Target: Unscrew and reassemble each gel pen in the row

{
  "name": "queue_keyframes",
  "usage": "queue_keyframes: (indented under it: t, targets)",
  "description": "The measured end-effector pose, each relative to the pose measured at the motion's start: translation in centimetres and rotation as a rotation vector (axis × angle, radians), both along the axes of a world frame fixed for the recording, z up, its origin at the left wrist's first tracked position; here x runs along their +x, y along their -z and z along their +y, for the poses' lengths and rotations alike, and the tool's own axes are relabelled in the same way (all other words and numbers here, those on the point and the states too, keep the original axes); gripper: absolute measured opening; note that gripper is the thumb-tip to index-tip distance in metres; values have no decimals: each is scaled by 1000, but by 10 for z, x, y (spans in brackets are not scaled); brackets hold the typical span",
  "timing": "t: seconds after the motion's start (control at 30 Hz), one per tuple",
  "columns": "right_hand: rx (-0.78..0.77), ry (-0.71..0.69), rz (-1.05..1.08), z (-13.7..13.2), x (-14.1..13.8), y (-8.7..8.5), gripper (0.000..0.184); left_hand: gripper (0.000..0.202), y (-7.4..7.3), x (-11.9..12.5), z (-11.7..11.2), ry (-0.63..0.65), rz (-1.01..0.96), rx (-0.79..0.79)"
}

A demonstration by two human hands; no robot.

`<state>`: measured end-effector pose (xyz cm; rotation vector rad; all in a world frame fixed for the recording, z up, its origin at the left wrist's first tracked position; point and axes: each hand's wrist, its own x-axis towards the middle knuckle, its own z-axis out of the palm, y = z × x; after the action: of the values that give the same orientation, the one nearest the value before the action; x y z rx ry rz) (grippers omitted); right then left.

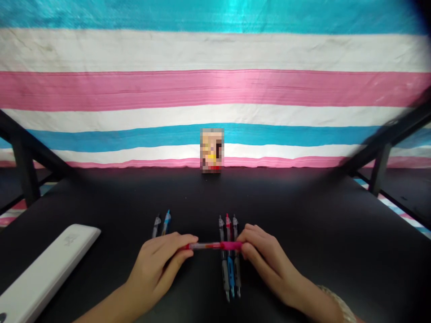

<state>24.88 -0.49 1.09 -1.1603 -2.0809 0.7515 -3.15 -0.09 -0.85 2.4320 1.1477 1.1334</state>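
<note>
Left hand and right hand pinch one slim clear-and-pink plastic pen; beneath this grip, three straight pens lie side by side on the smooth bench, two more pens beyond the left.

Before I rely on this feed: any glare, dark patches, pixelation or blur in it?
In the head view, glare washes out the middle of the top blue stripe on the striped backdrop; in the head view, the upper right corner goes dark, a small item behind the pens is pixelated, and the pink pen looks slightly blurred.
</note>
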Motion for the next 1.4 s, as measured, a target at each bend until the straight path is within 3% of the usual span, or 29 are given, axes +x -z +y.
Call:
queue_keyframes:
  t: [0.07, 0.2, 0.33, 0.5, 0.67, 0.83, 0.97, 1.13, 1.3, 1.4]
  targets:
    - [-100, 9, 58, 0, 0, -1, 33, 21, -1, 1, 0, -1, -35, -49]
    - [-259, 49, 171, 1, 0, 0, 24, 22, -4, 4, 1, 8, -134, -174]
    - [-340, 51, 230, 3, 1, 3, 38, 21, -5, 6, 2, -4, -198, -227]
    - [-371, 65, 280, 4, 1, 1, 27, 22, -3, 5, 1, -6, -208, -239]
    - [-396, 64, 301, 5, 1, 2, 40, 21, -4, 7, 1, 3, -215, -260]
    - [-438, 76, 352, 8, 1, 2, 30, 22, -3, 7, 0, 6, -241, -268]
    - [-441, 80, 327, 8, 0, 1, 44, 24, -3, 7, -1, 15, -232, -262]
    - [-480, 90, 423, 9, -1, 0, 31, 25, -4, 7, 0, -8, -244, -270]
    - [-502, 94, 409, 10, -1, 1, 39, 26, -5, 8, 0, -8, -242, -305]
    - [-496, 114, 447, 10, -1, 4, 34, 18, -8, 10, -1, -35, -270, -377]
